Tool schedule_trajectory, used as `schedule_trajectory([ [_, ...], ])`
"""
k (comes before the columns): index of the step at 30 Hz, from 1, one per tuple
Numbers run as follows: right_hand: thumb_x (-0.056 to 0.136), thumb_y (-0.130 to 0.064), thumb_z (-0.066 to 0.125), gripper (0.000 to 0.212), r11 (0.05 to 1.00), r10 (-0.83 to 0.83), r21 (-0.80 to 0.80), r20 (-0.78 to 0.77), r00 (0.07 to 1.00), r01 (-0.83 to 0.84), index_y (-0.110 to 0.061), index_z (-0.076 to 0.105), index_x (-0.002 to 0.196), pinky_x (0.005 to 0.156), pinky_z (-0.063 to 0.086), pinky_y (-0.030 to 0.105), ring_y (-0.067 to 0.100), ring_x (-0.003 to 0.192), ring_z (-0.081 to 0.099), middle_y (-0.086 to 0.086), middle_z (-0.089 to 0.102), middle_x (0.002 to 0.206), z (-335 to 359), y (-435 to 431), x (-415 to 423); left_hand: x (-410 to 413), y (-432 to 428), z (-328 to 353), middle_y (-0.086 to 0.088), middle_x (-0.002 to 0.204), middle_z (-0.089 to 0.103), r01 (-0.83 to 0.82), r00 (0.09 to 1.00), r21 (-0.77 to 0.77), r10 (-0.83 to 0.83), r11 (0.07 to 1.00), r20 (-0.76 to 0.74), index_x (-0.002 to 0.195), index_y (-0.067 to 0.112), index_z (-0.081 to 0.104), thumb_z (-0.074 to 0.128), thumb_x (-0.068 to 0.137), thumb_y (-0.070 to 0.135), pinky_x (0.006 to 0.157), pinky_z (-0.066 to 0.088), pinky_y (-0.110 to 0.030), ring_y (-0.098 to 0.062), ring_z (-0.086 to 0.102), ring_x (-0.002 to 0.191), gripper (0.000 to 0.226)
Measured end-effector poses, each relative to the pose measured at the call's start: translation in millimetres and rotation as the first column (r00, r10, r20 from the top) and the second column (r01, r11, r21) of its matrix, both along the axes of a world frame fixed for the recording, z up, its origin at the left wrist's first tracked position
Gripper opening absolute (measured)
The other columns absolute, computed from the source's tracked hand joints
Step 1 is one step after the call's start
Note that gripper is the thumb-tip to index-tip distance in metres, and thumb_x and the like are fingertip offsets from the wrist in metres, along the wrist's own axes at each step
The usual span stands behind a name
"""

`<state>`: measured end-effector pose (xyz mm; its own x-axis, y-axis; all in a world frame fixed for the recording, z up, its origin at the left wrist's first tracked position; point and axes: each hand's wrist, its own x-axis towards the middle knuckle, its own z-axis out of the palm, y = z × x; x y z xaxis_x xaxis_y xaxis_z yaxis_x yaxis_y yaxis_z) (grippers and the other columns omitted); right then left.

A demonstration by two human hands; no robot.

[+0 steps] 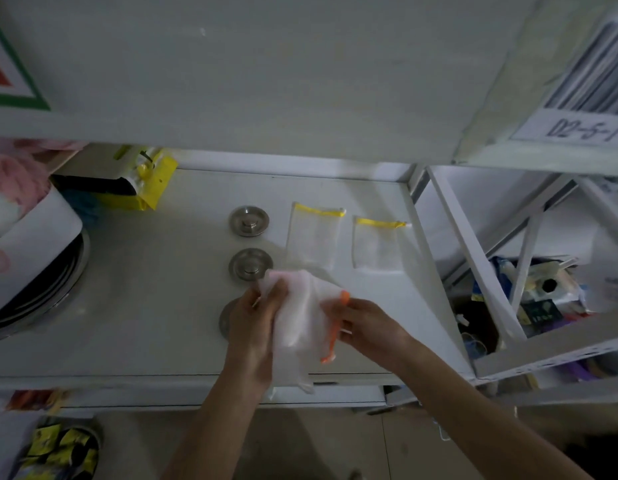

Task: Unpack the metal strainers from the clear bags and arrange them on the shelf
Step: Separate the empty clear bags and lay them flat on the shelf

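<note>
3 strainers (249, 221) on shelf (144, 306) | 2 flat bags (314, 237) | 1 bag (300, 323) held

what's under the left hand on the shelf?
A curved metal edge shows beside the left hand, in line with two unpacked strainers on the shelf. It is probably a third strainer; the hand and the orange-trimmed bag cover the rest.

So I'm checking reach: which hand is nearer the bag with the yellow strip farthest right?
Right. The right hand sits just below that bag; the left hand is farther off, down and left.
</note>
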<state>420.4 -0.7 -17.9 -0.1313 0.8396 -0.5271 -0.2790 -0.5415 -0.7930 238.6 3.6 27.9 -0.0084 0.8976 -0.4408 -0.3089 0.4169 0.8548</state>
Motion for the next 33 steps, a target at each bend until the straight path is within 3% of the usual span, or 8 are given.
schedule_trajectory([
  [3,0.087,-0.013,0.063,0.015,0.996,-0.066,0.072,0.14,0.988,0.056,-0.005,0.071,0.097,0.07,0.056,0.032,0.017,0.069,0.066,0.006,0.066,0.078,7.4,-3.6,5.9,-9.4,-7.4,-10.5,-0.017,0.076,0.055,-0.062,0.994,0.013,0.063,0.998,-0.094,0.087,-0.011,0.058,0.073,0.087,0.029,0.06,0.045,-0.035,-0.024,0.052,0.069,0.043],
  [7,0.094,-0.024,0.053,0.023,0.966,-0.107,0.255,0.526,0.844,-0.036,-0.003,0.061,0.087,0.037,0.038,0.02,0.008,0.041,0.046,-0.002,0.05,0.054,14.0,-0.8,6.1,-20.0,-24.2,-25.6,-0.017,0.081,0.061,-0.086,0.991,-0.096,0.076,0.992,-0.108,0.093,-0.007,0.063,0.077,0.083,0.033,0.066,0.045,-0.041,-0.026,0.055,0.073,0.043],
  [11,0.092,-0.03,0.053,0.026,0.887,-0.035,0.255,0.869,0.494,-0.385,-0.017,0.053,0.07,0.054,0.04,0.021,0.007,0.051,0.047,-0.004,0.049,0.058,-12.5,26.9,15.5,-18.2,-51.5,-40.9,-0.019,0.071,0.063,-0.038,0.99,-0.19,0.011,0.981,-0.14,0.086,-0.007,0.063,0.07,0.089,0.024,0.053,0.046,-0.027,-0.022,0.056,0.061,0.032],
  [18,0.09,-0.035,0.051,0.02,0.644,-0.024,0.02,1.0,0.006,-0.764,-0.021,0.049,0.104,0.07,0.049,0.036,0.029,0.089,0.064,0.004,0.067,0.101,-48.5,81.6,4.8,-7.5,-77.3,-61.0,0.008,0.04,0.058,0.035,0.96,-0.184,-0.084,0.982,-0.269,0.071,-0.001,0.061,0.071,0.089,0.012,0.039,0.034,-0.008,0.005,0.048,0.035,0.024],
  [25,0.092,-0.039,0.047,0.039,0.448,-0.272,0.032,0.957,-0.103,-0.893,-0.017,0.045,0.124,0.071,0.046,0.035,0.029,0.083,0.063,0.008,0.059,0.107,-66.6,101.9,-2.6,-2.4,-75.3,-57.2,0.008,0.042,0.06,0.081,0.958,-0.156,-0.121,0.984,-0.262,0.073,0.001,0.061,0.067,0.091,0.011,0.042,0.035,-0.008,0.004,0.05,0.037,0.023],
  [29,0.09,-0.041,0.048,0.043,0.471,-0.419,0.066,0.894,-0.157,-0.88,-0.017,0.046,0.126,0.085,0.045,0.036,0.026,0.097,0.059,0.007,0.057,0.116,-70.7,96.7,-2.4,0.0,-73.2,-51.0,0.001,0.054,0.063,0.077,0.97,-0.152,-0.109,0.985,-0.218,0.073,0.003,0.063,0.069,0.09,0.019,0.046,0.041,-0.015,-0.007,0.055,0.047,0.023],
  [31,0.089,-0.042,0.046,0.045,0.554,-0.4,0.142,0.909,-0.113,-0.82,-0.019,0.045,0.127,0.092,0.044,0.036,0.025,0.108,0.055,0.005,0.054,0.124,-64.0,88.9,-4.4,2.6,-72.5,-44.2,-0.008,0.061,0.065,0.098,0.984,-0.136,-0.117,0.986,-0.136,0.078,0.002,0.065,0.068,0.09,0.025,0.056,0.042,-0.024,-0.017,0.056,0.06,0.026],
  [33,0.089,-0.039,0.047,0.037,0.666,-0.331,0.293,0.94,0.08,-0.686,-0.02,0.052,0.12,0.091,0.046,0.035,0.021,0.107,0.054,0.003,0.056,0.12,-54.5,77.7,-5.5,5.8,-69.4,-38.1,-0.016,0.072,0.069,0.157,0.982,-0.101,-0.165,0.982,-0.086,0.087,-0.001,0.066,0.065,0.093,0.029,0.062,0.043,-0.03,-0.02,0.059,0.067,0.03],
])
